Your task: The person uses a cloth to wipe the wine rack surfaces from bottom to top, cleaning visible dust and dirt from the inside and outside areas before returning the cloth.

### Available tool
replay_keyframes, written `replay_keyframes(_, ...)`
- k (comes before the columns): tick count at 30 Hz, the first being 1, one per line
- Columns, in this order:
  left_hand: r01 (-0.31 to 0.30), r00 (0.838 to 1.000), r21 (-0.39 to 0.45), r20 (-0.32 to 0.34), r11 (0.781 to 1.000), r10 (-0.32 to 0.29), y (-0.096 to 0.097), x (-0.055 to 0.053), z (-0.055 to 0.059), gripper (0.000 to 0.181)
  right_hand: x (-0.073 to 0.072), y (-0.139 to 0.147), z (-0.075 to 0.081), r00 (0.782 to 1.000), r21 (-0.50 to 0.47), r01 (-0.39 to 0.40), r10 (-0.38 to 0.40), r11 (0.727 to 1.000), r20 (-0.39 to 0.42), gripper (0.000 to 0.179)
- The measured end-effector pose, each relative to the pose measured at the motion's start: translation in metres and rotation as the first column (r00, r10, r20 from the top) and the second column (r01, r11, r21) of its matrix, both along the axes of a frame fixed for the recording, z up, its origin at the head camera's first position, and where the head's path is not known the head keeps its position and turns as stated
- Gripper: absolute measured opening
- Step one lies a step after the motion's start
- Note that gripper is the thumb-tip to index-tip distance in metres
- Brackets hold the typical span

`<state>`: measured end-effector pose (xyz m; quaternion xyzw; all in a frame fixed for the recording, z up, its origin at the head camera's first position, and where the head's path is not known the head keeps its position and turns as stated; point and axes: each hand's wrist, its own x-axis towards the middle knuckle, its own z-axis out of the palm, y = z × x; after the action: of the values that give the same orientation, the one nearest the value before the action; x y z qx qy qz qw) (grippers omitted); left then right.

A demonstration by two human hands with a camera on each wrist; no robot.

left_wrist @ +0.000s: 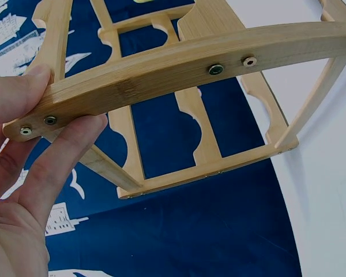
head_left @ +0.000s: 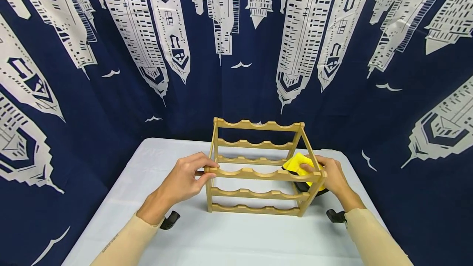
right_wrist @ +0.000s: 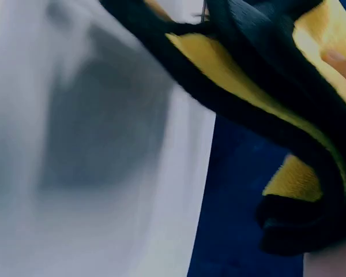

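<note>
A light wooden rack (head_left: 255, 174) with scalloped rails, shaped like a wine rack, stands on the white table. My left hand (head_left: 184, 177) pinches its upper front left corner between thumb and fingers. Close up in the left wrist view, the thumb and fingers lie on either side of the screwed end bar (left_wrist: 144, 78). At the rack's right end, my right hand (head_left: 331, 174) grips a yellow cloth (head_left: 297, 162) with black edging, by the side frame. The right wrist view shows folds of this cloth (right_wrist: 216, 63) hanging over the table, with most of the hand out of frame.
The white-covered table (head_left: 236, 241) extends around the rack. Behind it hangs a dark blue curtain (head_left: 229, 93) printed with white buildings and birds. Each wrist wears a small black camera, the left one (head_left: 170, 220) and the right one (head_left: 335, 216).
</note>
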<state>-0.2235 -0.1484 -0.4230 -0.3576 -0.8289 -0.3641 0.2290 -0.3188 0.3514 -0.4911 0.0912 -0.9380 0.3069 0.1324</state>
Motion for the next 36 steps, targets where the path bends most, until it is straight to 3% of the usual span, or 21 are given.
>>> replay_keyframes(6,0.010,1.000,-0.010,-0.019,1.000,-0.010,-0.004,0.000,0.000,0.030,-0.016,-0.025,0.014,0.970,0.008,-0.203,0.200,0.979,0.135,0.046)
replay_keyframes(9,0.015,1.000,-0.017,-0.022,1.000,-0.015,-0.003,-0.001,-0.002,0.030,-0.020,-0.034,0.016,0.942,-0.026,-0.287,0.287,0.958,0.175,0.039)
replay_keyframes(13,0.026,0.999,-0.014,-0.023,1.000,-0.027,-0.004,-0.003,-0.004,0.030,-0.028,-0.043,0.016,0.895,-0.047,-0.412,0.414,0.910,0.167,0.032)
replay_keyframes(16,0.028,0.999,-0.012,-0.019,1.000,-0.028,-0.004,-0.003,-0.005,0.031,-0.039,-0.047,0.013,0.875,-0.062,-0.446,0.450,0.893,0.179,0.032)
replay_keyframes(20,0.025,1.000,-0.009,0.002,1.000,-0.025,-0.006,-0.003,-0.006,0.030,-0.059,-0.051,0.012,0.860,-0.064,-0.420,0.420,0.905,0.290,0.044)
replay_keyframes(23,0.030,0.999,-0.002,0.015,1.000,-0.030,-0.006,-0.003,-0.006,0.030,-0.069,-0.051,0.013,0.820,-0.065,-0.414,0.402,0.908,0.407,0.062)
replay_keyframes(26,0.037,0.999,0.010,0.023,0.999,-0.037,-0.006,-0.003,-0.006,0.030,-0.076,-0.052,0.011,0.754,-0.110,-0.419,0.413,0.901,0.511,0.078)
replay_keyframes(30,0.046,0.998,0.023,0.032,0.999,-0.046,-0.006,-0.003,-0.007,0.030,-0.081,-0.058,0.004,0.667,-0.233,-0.455,0.502,0.859,0.550,0.076)
replay_keyframes(33,0.049,0.998,0.022,0.031,0.999,-0.050,-0.007,-0.003,-0.008,0.029,-0.086,-0.065,-0.001,0.666,-0.241,-0.509,0.555,0.827,0.499,0.064)
replay_keyframes(36,0.044,0.999,0.015,0.015,0.999,-0.044,-0.007,-0.005,-0.008,0.029,-0.094,-0.073,-0.004,0.703,-0.169,-0.574,0.589,0.801,0.399,0.051)
